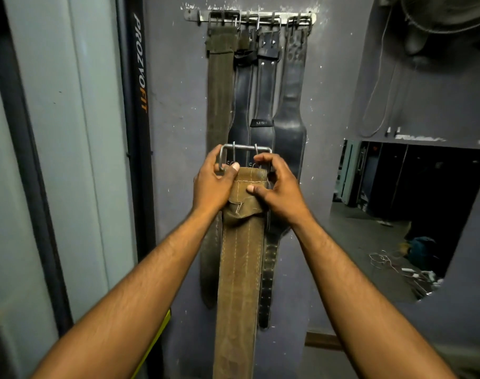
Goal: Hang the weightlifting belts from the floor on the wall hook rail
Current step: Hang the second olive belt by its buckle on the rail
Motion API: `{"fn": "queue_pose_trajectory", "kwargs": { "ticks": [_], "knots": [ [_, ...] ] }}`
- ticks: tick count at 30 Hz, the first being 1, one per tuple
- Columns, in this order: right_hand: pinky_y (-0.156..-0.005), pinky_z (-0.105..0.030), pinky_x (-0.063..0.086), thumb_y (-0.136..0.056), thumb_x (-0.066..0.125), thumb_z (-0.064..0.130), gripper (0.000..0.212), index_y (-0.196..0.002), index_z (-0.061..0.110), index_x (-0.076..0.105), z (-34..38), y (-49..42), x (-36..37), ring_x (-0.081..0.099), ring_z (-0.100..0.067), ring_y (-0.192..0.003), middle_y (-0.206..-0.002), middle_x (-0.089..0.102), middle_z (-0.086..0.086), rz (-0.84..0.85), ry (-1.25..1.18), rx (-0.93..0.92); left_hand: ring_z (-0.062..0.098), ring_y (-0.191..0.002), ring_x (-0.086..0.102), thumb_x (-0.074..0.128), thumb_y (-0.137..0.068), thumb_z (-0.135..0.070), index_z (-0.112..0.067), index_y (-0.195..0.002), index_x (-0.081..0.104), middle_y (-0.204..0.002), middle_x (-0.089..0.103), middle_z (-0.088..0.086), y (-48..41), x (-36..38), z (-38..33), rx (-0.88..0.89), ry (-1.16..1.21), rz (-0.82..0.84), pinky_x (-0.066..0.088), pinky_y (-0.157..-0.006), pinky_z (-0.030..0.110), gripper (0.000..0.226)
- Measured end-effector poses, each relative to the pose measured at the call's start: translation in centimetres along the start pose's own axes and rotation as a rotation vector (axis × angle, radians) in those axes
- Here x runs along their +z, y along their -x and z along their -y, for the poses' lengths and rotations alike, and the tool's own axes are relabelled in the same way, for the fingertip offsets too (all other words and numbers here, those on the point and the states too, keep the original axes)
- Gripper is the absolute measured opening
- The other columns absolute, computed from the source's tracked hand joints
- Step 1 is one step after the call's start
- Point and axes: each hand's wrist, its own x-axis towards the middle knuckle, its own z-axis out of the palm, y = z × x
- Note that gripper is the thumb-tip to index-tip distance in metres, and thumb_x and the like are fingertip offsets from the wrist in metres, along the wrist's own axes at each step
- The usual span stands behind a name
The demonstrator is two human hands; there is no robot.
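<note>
A tan canvas weightlifting belt (240, 263) hangs straight down in front of me, its steel double-prong buckle (244, 149) at the top. My left hand (213, 184) grips the buckle's left side and the belt's top edge. My right hand (274, 187) holds the belt's right edge just below the buckle. High on the grey wall sits the metal hook rail (249, 17). An olive belt (219, 88) and three black leather belts (288, 105) hang from it by their buckles. The held buckle is well below the rail, in front of the hanging belts.
A black post marked PROZVOFIT (139, 77) stands left of the rail, beside a pale panel (69, 132). To the right a wall opening (411, 201) shows a dark room with cables on its floor. A fan (438, 20) hangs at the upper right.
</note>
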Motion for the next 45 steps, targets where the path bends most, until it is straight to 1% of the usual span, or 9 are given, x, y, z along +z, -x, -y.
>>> {"fn": "queue_pose_trajectory", "kwargs": {
  "ticks": [4, 9, 15, 25, 29, 34, 39, 41, 45],
  "knots": [
    [-0.105, -0.033, 0.049, -0.079, 0.079, 0.013, 0.057, -0.127, 0.024, 0.052, -1.1, -1.9, 0.7, 0.052, -0.003, -0.115, -0.130, 0.048, 0.006, -0.056, -0.031, 0.003, 0.005, -0.097, 0.066, 0.067, -0.091, -0.024, -0.033, -0.150, 0.033, -0.123, 0.061, -0.004, -1.3, -0.2, 1.5, 0.067, 0.002, -0.024, 0.058, -0.077, 0.020, 0.069],
    [-0.106, -0.032, 0.049, -0.080, 0.078, 0.011, 0.058, -0.131, 0.022, 0.054, -2.3, -5.9, 1.8, 0.053, 0.002, -0.115, -0.129, 0.050, 0.008, -0.059, -0.056, -0.060, 0.002, -0.096, 0.067, 0.074, -0.085, -0.016, -0.026, -0.145, 0.046, -0.120, 0.064, -0.007, -5.5, -0.2, 2.5, 0.150, 0.048, -0.131, 0.054, -0.075, 0.007, 0.067],
    [-0.107, -0.040, 0.049, -0.082, 0.078, 0.016, 0.059, -0.134, 0.024, 0.053, -3.1, -13.4, 4.0, 0.054, -0.014, -0.124, -0.138, 0.049, 0.006, -0.050, -0.018, -0.121, 0.004, -0.102, 0.066, 0.075, -0.084, -0.018, -0.026, -0.129, 0.061, -0.112, 0.068, -0.008, -14.2, -0.4, 3.7, 0.171, 0.218, -0.247, 0.058, -0.092, 0.032, 0.047],
    [-0.103, -0.038, 0.052, -0.081, 0.079, 0.021, 0.067, -0.142, 0.023, 0.050, -2.7, -31.2, 8.1, 0.057, -0.015, -0.121, -0.143, 0.054, -0.001, -0.138, 0.087, -0.244, 0.006, -0.089, 0.063, 0.075, -0.081, -0.028, -0.029, -0.108, 0.063, -0.096, 0.063, -0.014, -33.1, -2.1, 2.3, 0.309, 0.201, -0.397, 0.058, -0.088, 0.037, 0.029],
    [-0.100, -0.035, 0.053, -0.083, 0.078, 0.017, 0.069, -0.145, 0.020, 0.048, -2.1, -38.2, 8.6, 0.060, -0.015, -0.117, -0.143, 0.056, -0.003, -0.112, 0.134, -0.265, 0.004, -0.093, 0.059, 0.072, -0.085, -0.028, -0.024, -0.112, 0.062, -0.100, 0.058, -0.015, -40.1, -2.9, 1.4, 0.350, 0.133, -0.403, 0.056, -0.091, 0.034, 0.029],
    [-0.115, -0.035, 0.039, -0.084, 0.077, 0.015, 0.070, -0.147, 0.014, 0.045, -1.0, -46.1, 9.0, 0.046, -0.020, -0.139, -0.152, 0.048, -0.003, -0.099, 0.201, -0.282, 0.008, -0.100, 0.061, 0.071, -0.087, -0.027, -0.024, -0.112, 0.062, -0.105, 0.060, -0.012, -47.8, -3.3, -0.5, 0.386, 0.086, -0.430, 0.056, -0.093, 0.034, 0.027],
    [-0.114, -0.029, 0.039, -0.085, 0.075, 0.011, 0.067, -0.145, 0.009, 0.045, 0.8, -52.8, 8.5, 0.046, -0.020, -0.138, -0.150, 0.049, -0.007, -0.148, 0.225, -0.299, 0.006, -0.089, 0.064, 0.067, -0.089, -0.023, -0.033, -0.085, 0.054, -0.089, 0.059, -0.012, -54.3, -3.6, -3.8, 0.453, 0.002, -0.441, 0.059, -0.085, 0.031, 0.017],
    [-0.115, -0.029, 0.037, -0.087, 0.073, 0.012, 0.065, -0.145, 0.009, 0.045, 1.3, -54.9, 8.1, 0.044, -0.020, -0.141, -0.152, 0.047, -0.007, -0.159, 0.272, -0.313, 0.005, -0.086, 0.065, 0.068, -0.089, -0.025, -0.031, -0.088, 0.057, -0.089, 0.061, -0.010, -56.9, -3.7, -4.8, 0.462, -0.009, -0.442, 0.059, -0.083, 0.029, 0.013],
    [-0.096, -0.017, 0.037, -0.093, 0.066, 0.011, 0.050, -0.140, 0.010, 0.051, 1.8, -57.8, 8.3, 0.049, -0.019, -0.136, -0.146, 0.052, -0.007, -0.165, 0.397, -0.298, 0.008, -0.088, 0.067, 0.069, -0.088, -0.027, -0.023, -0.099, 0.066, -0.096, 0.068, -0.006, -60.4, -3.7, -5.2, 0.409, -0.047, -0.448, 0.059, -0.083, 0.028, 0.012]
  ]
}}
